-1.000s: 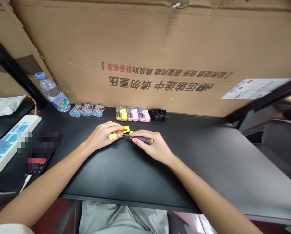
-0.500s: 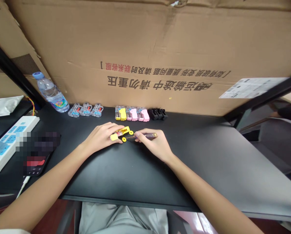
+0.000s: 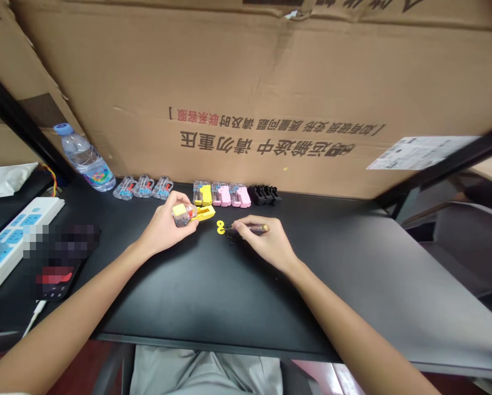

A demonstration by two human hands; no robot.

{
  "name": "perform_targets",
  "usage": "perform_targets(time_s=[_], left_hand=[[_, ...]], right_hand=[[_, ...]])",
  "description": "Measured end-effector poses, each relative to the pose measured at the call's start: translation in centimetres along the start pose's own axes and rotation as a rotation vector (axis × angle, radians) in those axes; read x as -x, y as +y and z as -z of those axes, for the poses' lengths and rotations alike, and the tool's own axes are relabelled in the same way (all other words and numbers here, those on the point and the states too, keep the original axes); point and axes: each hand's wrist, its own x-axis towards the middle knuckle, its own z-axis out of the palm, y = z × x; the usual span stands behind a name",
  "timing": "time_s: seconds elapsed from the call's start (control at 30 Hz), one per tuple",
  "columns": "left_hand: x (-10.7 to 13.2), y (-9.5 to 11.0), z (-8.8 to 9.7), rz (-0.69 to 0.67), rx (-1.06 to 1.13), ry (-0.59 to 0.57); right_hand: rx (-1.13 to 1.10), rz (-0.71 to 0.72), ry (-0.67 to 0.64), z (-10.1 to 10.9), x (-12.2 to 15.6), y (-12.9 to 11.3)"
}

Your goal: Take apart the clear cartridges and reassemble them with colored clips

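Head view: my L hand [image 3: 163,230] now pinches the clear toy body [image 3: 183,216] up off the table [image 3: 180,302], R hand [image 3: 268,241] pinches the small screwdriver [image 3: 252,227], yellow wheels [image 3: 221,227] sit apart.

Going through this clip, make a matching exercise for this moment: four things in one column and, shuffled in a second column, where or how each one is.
Column 1
1. Left hand
2. Right hand
3. Yellow rings
4. Water bottle

Column 2
A. Tilted against the cardboard sheet
B. Gripping a small screwdriver
C. Holding a clear and yellow plastic part
D. Lying on the black table

Pairs: 1-C, 2-B, 3-D, 4-A
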Motion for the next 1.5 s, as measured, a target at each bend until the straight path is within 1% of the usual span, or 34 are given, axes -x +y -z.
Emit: perform_targets(time_s=[0.07, 0.13, 0.2, 0.27, 0.33, 0.4, 0.5, 0.57, 0.67, 0.8, 0.9, 1.07, 1.17, 1.27, 1.33, 1.4, 1.5], left_hand=[[0.0, -0.1, -0.2, 0.042, 0.080, -0.014], [0.0, -0.1, -0.6, 0.064, 0.214, -0.050], [0.2, 0.0, -0.9, 0.074, 0.342, -0.100], [0.4, 0.1, -1.3, 0.075, 0.408, -0.138], [0.6, 0.4, -1.7, 0.069, 0.440, -0.146], [0.8, 0.6, -2.1, 0.062, 0.465, -0.154], [1.1, 0.8, -2.5, 0.037, 0.471, -0.174], [1.2, 1.0, -2.8, 0.021, 0.461, -0.173], [1.4, 1.2, -2.9, 0.014, 0.416, -0.170], [1.4, 1.5, -2.7, 0.000, 0.360, -0.195], [1.3, 1.6, -2.4, -0.001, 0.330, -0.196], [1.2, 1.4, -2.4, -0.017, 0.325, -0.231], [1.2, 1.3, -2.4, -0.072, 0.295, -0.214], [1.2, 1.3, -2.2, -0.152, 0.236, -0.195], [1.3, 1.4, -2.0, -0.186, 0.202, -0.203], [1.3, 1.6, -1.8, -0.202, 0.185, -0.218], [1.5, 1.9, -1.8, -0.209, 0.187, -0.259]], right_hand=[[-0.007, -0.007, 0.066, 0.3, -0.1, 0.1], [0.000, 0.022, 0.132, 0.5, 0.0, 0.0], [0.018, 0.091, 0.169, 0.6, 0.2, -0.1], [0.032, 0.175, 0.180, 0.6, 0.3, -0.3], [0.032, 0.256, 0.185, 0.5, 0.4, -0.6], [0.039, 0.330, 0.161, 0.4, 0.5, -0.8], [0.105, 0.389, 0.061, -0.1, 0.6, -1.2], [0.139, 0.383, -0.024, -0.5, 0.8, -1.3], [0.123, 0.363, -0.120, -0.9, 0.9, -1.2], [0.065, 0.348, -0.161, -1.3, 1.0, -1.0], [0.014, 0.329, -0.166, -1.6, 1.1, -1.0], [-0.015, 0.307, -0.163, -1.9, 1.3, -1.2], [-0.029, 0.297, -0.149, -1.7, 1.3, -1.2], [-0.048, 0.225, -0.077, -1.5, 1.4, -1.2], [-0.058, 0.192, -0.047, -1.4, 1.5, -1.3], [-0.067, 0.197, -0.054, -1.4, 1.5, -1.3], [-0.037, 0.256, -0.076, -1.2, 1.3, -1.4]])
